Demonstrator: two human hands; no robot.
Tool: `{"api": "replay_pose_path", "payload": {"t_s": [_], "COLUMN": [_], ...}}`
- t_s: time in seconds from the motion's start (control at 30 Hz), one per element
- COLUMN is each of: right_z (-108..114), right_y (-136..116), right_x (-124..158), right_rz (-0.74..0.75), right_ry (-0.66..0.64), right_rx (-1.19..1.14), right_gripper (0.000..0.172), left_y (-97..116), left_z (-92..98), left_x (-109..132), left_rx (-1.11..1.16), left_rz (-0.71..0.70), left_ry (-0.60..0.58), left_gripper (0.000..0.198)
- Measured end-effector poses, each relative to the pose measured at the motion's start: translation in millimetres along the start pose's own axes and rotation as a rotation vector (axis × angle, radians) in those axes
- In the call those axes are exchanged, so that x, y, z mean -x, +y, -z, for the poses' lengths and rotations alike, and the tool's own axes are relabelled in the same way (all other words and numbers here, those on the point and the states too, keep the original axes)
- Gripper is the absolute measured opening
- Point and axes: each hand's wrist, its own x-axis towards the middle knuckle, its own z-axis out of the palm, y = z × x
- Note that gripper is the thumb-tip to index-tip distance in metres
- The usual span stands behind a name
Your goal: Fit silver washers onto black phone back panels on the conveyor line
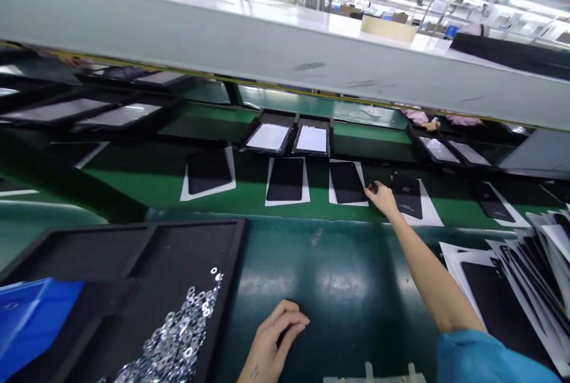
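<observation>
Head camera view, tilted across a green-topped assembly line: the right hand point(382, 199) reaches out on a bare arm from a blue sleeve point(485, 359), its fingertips point(369, 189) pinched at the edge of a white sheet point(358, 193) beneath a black panel point(346, 182), just beside a second black panel point(407, 196); whether they grip the sheet cannot be told. The left hand point(276, 341) lies loosely curled on the dark green bench point(342, 276), holding nothing visible, near a black tray point(187, 240) carrying a heap of metal washers point(178, 335) and a blue plastic bin point(31, 323). A stack of black panels on white sheets point(525, 276) leans at lower right. Lit screens sit in black trays point(271, 136) on the far side of the line, beneath a white overhead beam point(222, 27). Another worker's hand point(431, 126) shows beyond, by pink sleeves point(463, 120).
</observation>
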Motion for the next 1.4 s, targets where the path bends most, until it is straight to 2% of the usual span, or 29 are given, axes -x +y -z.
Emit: {"api": "replay_pose_path", "payload": {"t_s": [0.1,0.2,0.33,0.47,0.53,0.63,0.7,0.77,0.83,0.9,0.97,1.03,1.13,1.17,1.23,1.3,1.33,1.4], "right_z": [-13,-13,0,26,49,91,115,123,113,87,58,34,17,13,5,-6,-13,-25], "right_y": [-20,-28,-35,-41,-42,-49,-62,-82,-104,-124,-139,-148,-148,-144,-129,-108,-97,-79], "right_x": [-22,-35,-37,-19,-2,39,76,120,166,205,230,238,219,206,177,150,140,128], "right_rz": [-0.056,-0.107,-0.095,-0.009,0.077,0.306,0.464,0.607,0.745,0.855,0.921,0.943,0.824,0.715,0.402,0.089,-0.024,-0.149], "right_ry": [-0.045,-0.088,-0.086,0.032,0.044,0.039,0.011,-0.087,-0.258,-0.430,-0.558,-0.628,-0.669,-0.672,-0.655,-0.584,-0.536,-0.470], "right_rx": [0.045,0.084,0.047,-0.070,-0.168,-0.235,-0.118,0.033,0.150,0.249,0.301,0.260,-0.093,-0.295,-0.788,-1.294,-1.513,-1.820], "right_gripper": [0.037,0.032,0.028,0.042,0.040,0.023,0.017,0.011,0.006,0.007,0.013,0.014,0.013,0.016,0.019,0.019,0.018,0.016], "left_y": [-3,-4,-5,-7,-5,2,5,5,4,4,5,7,8,9,8,8,9,9], "left_z": [-4.9,-11.0,-13.2,-12.0,-12.2,-12.0,-10.0,-5.8,0.6,8.5,17.2,26.2,38.4,41.5,45.6,47.0,46.8,45.8], "left_x": [12,16,8,0,-1,-2,-8,-20,-37,-55,-71,-83,-95,-98,-106,-117,-123,-136], "left_rx": [-0.061,-0.074,-0.016,0.037,0.036,0.058,0.122,0.191,0.218,0.191,0.144,0.079,-0.057,-0.095,-0.130,-0.137,-0.142,-0.178], "left_rz": [-0.039,-0.026,0.011,0.047,0.060,0.085,0.132,0.176,0.202,0.227,0.266,0.300,0.289,0.281,0.279,0.290,0.291,0.278], "left_ry": [0.121,0.230,0.264,0.288,0.274,0.272,0.303,0.352,0.394,0.404,0.381,0.332,0.245,0.216,0.165,0.117,0.093,0.031], "left_gripper": [0.023,0.024,0.024,0.023,0.023,0.026,0.029,0.030,0.028,0.028,0.027,0.027,0.024,0.023,0.021,0.020,0.019,0.017]}}
